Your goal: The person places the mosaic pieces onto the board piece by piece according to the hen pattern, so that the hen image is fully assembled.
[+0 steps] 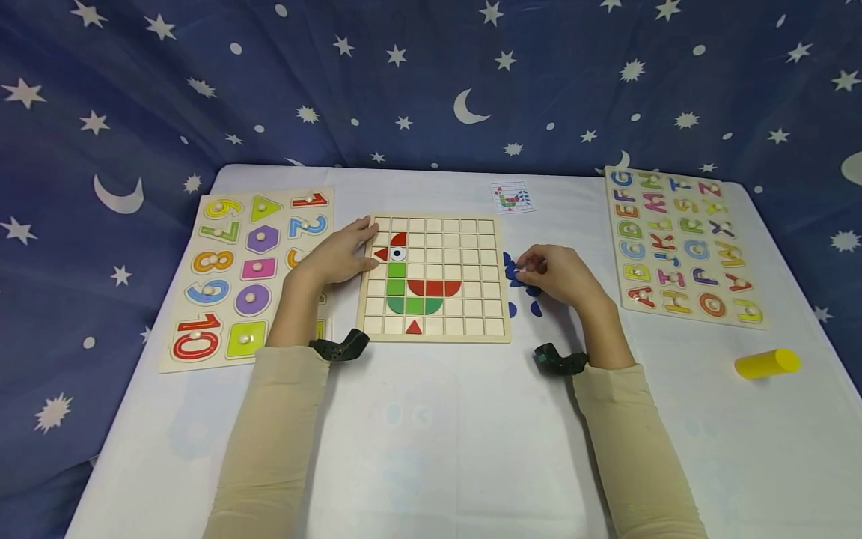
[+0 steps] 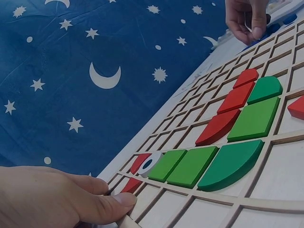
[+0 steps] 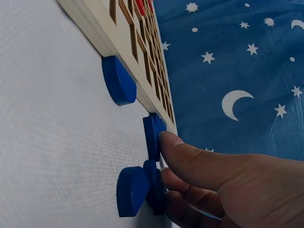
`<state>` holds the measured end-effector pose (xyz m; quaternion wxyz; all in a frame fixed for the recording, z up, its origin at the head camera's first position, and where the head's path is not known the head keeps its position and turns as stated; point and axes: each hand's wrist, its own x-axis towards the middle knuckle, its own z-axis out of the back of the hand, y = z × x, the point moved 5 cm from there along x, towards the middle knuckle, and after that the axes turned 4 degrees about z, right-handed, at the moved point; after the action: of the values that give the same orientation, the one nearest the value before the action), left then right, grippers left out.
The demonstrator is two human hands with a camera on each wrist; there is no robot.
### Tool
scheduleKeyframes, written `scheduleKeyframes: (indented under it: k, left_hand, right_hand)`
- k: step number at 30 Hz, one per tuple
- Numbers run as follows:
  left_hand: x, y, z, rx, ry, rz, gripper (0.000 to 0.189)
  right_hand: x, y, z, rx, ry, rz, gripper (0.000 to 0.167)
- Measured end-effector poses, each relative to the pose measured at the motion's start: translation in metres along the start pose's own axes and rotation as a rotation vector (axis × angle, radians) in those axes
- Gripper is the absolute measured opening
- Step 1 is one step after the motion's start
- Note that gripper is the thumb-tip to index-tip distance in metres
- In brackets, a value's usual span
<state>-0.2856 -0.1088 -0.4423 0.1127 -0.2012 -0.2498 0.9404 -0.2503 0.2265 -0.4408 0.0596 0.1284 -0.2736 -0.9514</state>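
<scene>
My left hand rests at the left edge of a wooden grid board, its thumb over the rim in the left wrist view. Set in the board are red, green and white pieces, among them a white ring piece, green squares, red quarter-rounds and a red triangle. My right hand is bent over several blue pieces beside the board's right edge. Its thumb tip overlaps one blue piece in the right wrist view; I cannot tell whether it is pinched.
A number-and-shape puzzle lies at the left, partly under my left forearm. The alphabet puzzle is at the back right, with a yellow cylinder nearer me. Behind the board lies a small pattern card; a star-printed curtain hangs behind.
</scene>
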Motion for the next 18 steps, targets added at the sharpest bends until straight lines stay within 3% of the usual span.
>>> scheduleKeyframes:
  k: [18]
  left_hand:
    - [0.0002,0.0004,-0.001,-0.015,-0.004,0.01,0.07]
  right_hand:
    - [-0.0004,-0.0006,-0.0007,-0.006,0.002,-0.003,0.016]
